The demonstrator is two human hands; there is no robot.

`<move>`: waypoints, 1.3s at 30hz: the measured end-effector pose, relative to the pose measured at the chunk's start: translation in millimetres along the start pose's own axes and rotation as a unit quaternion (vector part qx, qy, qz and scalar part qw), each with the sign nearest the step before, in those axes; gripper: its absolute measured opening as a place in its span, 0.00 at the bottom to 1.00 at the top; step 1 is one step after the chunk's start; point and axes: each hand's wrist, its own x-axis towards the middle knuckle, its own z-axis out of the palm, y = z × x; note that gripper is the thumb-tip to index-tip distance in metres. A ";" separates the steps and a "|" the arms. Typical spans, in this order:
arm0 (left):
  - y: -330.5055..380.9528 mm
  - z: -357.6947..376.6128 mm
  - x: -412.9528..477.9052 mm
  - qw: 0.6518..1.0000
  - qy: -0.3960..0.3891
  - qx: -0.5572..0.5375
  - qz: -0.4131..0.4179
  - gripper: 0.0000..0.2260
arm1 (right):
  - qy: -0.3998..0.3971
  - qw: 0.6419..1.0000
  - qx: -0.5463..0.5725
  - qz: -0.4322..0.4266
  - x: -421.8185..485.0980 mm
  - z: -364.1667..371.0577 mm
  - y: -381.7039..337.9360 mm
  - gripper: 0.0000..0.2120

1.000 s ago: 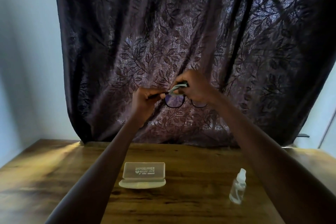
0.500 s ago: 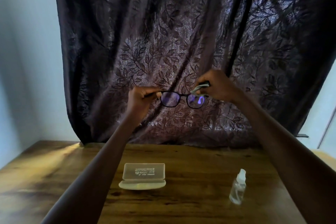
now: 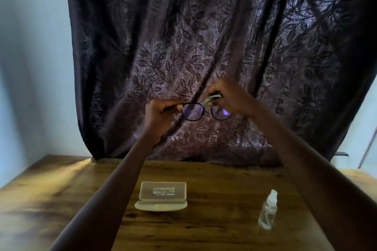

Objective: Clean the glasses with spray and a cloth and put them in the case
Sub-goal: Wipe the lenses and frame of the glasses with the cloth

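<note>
Spray bottle upright, open clear case left of it, both on table. Raised above them: glasses, long axis left-right, lenses facing wearer, dark frame, purple glare. Left hand grips the frame's left end; right hand pinches cloth on the right lens. Curtain behind.

A dark leaf-patterned curtain hangs behind the wooden table, pale wall alongside.

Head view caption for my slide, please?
Left hand holds glasses, right hand presses cloth to them; open case and spray bottle stand below.
</note>
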 end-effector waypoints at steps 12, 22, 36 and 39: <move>-1.3 2.7 0.6 1.000 -0.003 -0.014 -0.017 0.10 | 0.012 1.000 -0.011 0.013 -13.0 -6.6 19.3 0.09; 1.6 6.3 -2.7 1.000 0.002 -0.009 -0.019 0.10 | 0.035 0.999 0.012 -0.024 13.3 22.6 -19.1 0.09; -8.4 -1.4 -0.7 1.000 0.005 0.001 -0.022 0.10 | 0.233 0.965 0.100 0.071 -51.1 6.0 57.0 0.08; -7.8 -1.4 1.7 1.000 0.003 -0.003 -0.022 0.10 | 0.356 0.881 0.259 0.172 -63.6 33.2 55.1 0.10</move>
